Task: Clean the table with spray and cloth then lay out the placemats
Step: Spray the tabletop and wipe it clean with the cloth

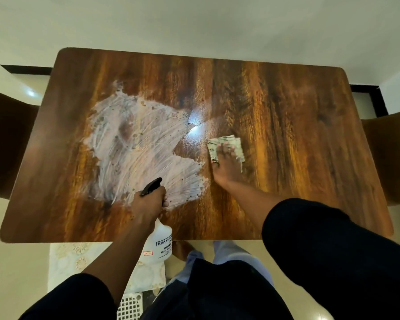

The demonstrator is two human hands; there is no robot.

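Observation:
A wooden table [298, 112] fills the view, with a broad white smear of cleaner [136, 144] across its left half. My left hand [149, 202] grips a white spray bottle [162, 243] by its black trigger head, above the table's near edge. My right hand [225, 168] presses flat on a folded pale patterned cloth [225, 144] near the middle of the table, just right of the smear. Pale floral placemats [79, 257] lie below the near edge at the left, partly hidden by my left arm.
Dark chairs stand at the left side [5, 144] and the right side [393, 158] of the table. A white lattice basket or stool [129, 306] sits on the floor by my legs. A pale wall runs behind the far edge.

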